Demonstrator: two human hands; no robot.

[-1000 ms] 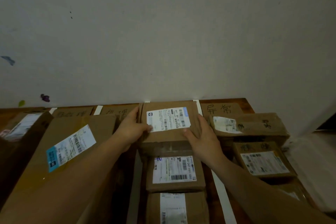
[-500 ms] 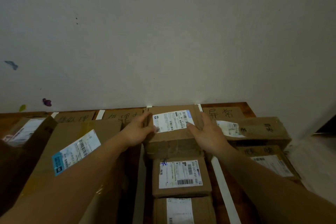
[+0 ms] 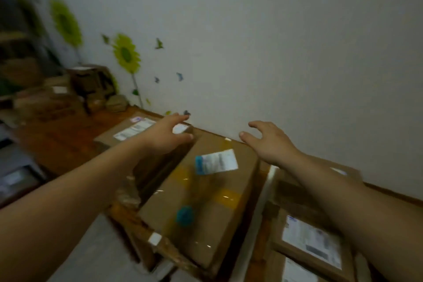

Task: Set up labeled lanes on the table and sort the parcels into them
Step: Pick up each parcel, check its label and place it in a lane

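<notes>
Nearest to me, at five o'clock, I count two parcels lying flat, one at the frame's bottom edge (image 3: 297,272) and one just beyond it (image 3: 312,244), each with a white label facing up. A third parcel (image 3: 290,192) sits behind them, partly under my right forearm. A single white tape strip (image 3: 266,181) runs along the table (image 3: 64,144) between that lane and the big parcel (image 3: 206,201) at six o'clock, which lies slantwise and carries one blue-and-white label (image 3: 216,161) and yellow tape bands.

Both hands are over its far end, empty and spread. The left hand (image 3: 168,135), at ten o'clock of the box, has its fingers fanned apart over the far left corner; blur stops me telling whether it touches the cardboard. The right hand (image 3: 272,144), at one o'clock of the box, hangs clear, with fingers loose and parted.

Beyond the left hand lies a fifth parcel (image 3: 128,131), flat and labelled. At nine o'clock, far off, is a heap of boxes (image 3: 57,98) too blurred to count. The wall (image 3: 274,52) bears two sunflower stickers (image 3: 127,55).
</notes>
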